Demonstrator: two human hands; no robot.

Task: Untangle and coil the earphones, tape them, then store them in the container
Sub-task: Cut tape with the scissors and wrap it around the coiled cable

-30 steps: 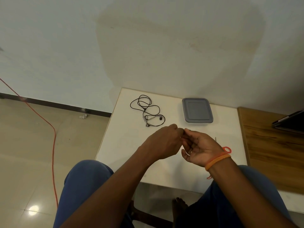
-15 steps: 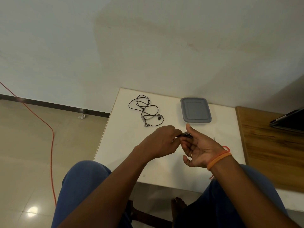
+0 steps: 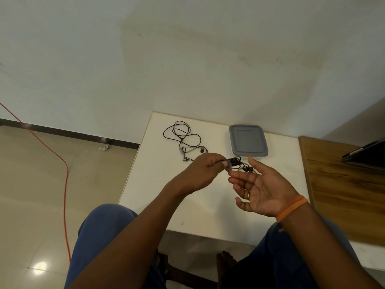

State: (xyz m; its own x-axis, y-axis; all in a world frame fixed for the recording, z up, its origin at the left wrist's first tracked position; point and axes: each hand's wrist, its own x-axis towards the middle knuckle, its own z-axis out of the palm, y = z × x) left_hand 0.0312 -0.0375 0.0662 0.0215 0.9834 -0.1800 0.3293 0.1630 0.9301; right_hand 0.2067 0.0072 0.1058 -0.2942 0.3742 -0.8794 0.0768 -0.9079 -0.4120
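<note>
Small coiled earphones (image 3: 237, 163) held above the white counter (image 3: 158, 184): left hand (image 3: 205, 171) pinching the cord, right hand (image 3: 262, 188) released, palm up beneath. Light, limp, springy wire; best pinched across the loops. Second tangled earphones (image 3: 183, 140) and lidded grey container (image 3: 248, 140) farther back. Tiled floor, pale wall.

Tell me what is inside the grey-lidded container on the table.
That cannot be seen: the grey lid covers the container fully and is opaque. One loose set of earphones lies on the table to its left; the left hand pinches another bundle.
</note>
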